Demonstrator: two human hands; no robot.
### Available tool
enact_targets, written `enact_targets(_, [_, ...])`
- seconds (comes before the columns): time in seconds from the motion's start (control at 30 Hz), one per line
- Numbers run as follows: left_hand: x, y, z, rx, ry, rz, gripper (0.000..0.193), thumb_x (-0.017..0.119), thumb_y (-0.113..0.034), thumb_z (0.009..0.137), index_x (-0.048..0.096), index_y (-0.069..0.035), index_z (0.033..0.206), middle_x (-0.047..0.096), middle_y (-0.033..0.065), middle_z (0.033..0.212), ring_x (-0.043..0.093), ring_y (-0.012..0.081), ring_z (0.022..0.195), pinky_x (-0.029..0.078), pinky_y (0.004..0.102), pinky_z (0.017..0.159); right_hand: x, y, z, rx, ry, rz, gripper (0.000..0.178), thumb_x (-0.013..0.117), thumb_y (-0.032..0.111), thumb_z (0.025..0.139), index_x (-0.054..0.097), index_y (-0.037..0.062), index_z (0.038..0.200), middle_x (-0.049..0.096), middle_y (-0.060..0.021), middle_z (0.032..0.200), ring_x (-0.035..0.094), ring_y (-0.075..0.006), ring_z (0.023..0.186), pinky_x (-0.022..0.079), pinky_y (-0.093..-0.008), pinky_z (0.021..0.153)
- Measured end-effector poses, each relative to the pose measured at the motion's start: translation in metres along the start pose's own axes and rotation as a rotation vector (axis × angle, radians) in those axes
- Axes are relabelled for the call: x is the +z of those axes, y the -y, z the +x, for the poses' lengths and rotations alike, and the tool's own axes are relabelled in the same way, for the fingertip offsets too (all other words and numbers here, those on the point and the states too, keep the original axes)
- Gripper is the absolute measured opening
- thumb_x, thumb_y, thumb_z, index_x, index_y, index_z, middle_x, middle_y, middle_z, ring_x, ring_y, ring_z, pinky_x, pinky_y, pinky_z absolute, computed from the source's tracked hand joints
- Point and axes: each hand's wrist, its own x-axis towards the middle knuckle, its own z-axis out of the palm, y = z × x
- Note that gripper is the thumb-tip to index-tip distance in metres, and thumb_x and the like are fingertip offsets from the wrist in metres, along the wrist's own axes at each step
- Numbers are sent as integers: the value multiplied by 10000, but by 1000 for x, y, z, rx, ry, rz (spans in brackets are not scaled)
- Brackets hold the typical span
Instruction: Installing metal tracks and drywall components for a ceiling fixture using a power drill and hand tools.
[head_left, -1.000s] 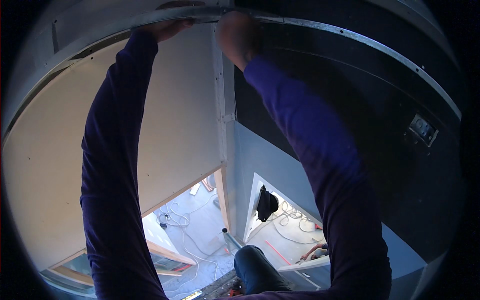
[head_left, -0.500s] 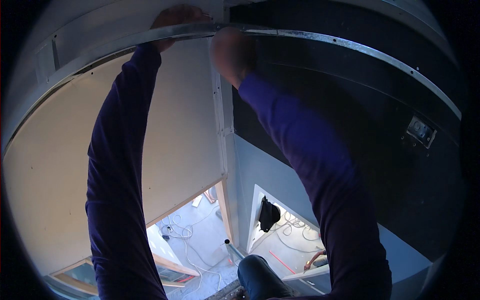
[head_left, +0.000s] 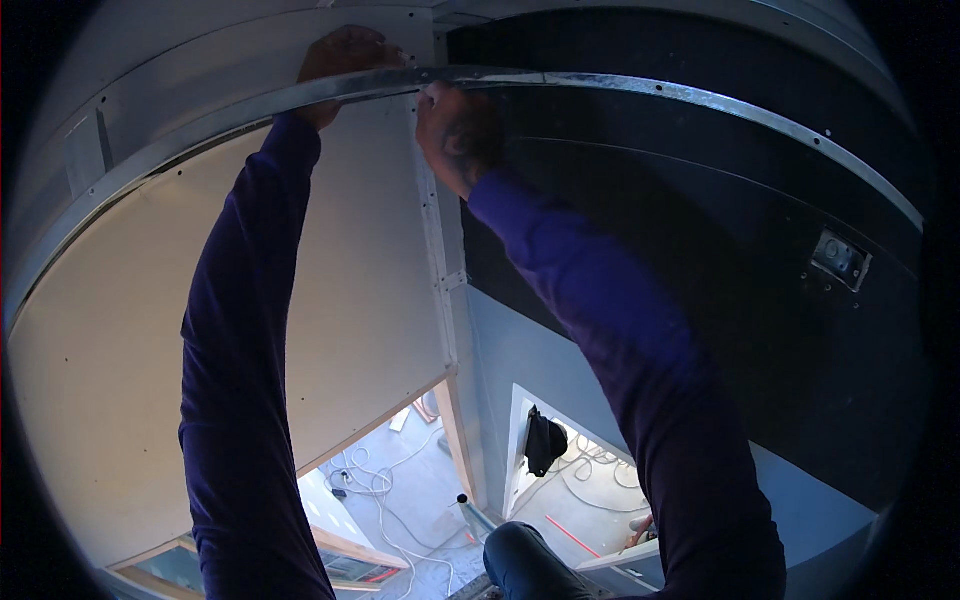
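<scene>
Though bare, right hand [head_left: 453, 130] at metal strip [head_left: 602, 84]

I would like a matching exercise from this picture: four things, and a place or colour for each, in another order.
1. right hand
2. metal strip
3. small rectangular box
4. thin straight bar

A. set in the black wall
B. red, on the floor
C. up against the metal strip
D. silvery, curving across the picture

Pairs: 1-C, 2-D, 3-A, 4-B
</scene>
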Motion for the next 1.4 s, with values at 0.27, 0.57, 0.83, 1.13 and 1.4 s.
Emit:
enact_targets(0.27, [3,0,5,-375,-157,-740,268,687,-104,866,657,5,1109,676,100,1048,668,204,956,554,321,869,-3,0,6,31,-1,4,236,552,208,918,702,31,966,690,-205,842,692,-349,802,553,-409,729])
enact_targets(0.57, [-2,8,0,145,-2,-32,180,640,-113,894,711,-23,1033,657,104,1123,635,208,1061,542,333,912,2,0,3,51,13,3,237,557,220,914,703,40,964,692,-198,861,688,-356,824,548,-416,750])
enact_targets(0.83, [-3,-9,4,-345,4,-678,357,651,-130,905,603,15,1227,684,107,1073,676,190,965,565,278,856,-3,6,3,51,19,5,241,556,230,922,704,41,949,694,-193,860,685,-363,824,548,-419,747])
enact_targets(1.13, [10,-10,9,-406,-9,-603,402,670,-188,900,599,19,1237,693,127,1039,686,207,952,567,299,849,-2,2,3,22,13,-14,246,553,224,925,697,25,928,691,-195,834,684,-368,795,545,-435,725])
enact_targets(1.4, [3,-4,9,-374,69,-542,348,670,-227,902,655,-9,1173,690,132,1049,684,206,923,565,310,833,-2,8,2,-16,-43,18,234,566,215,908,691,20,872,672,-208,788,672,-383,768,537,-438,684])
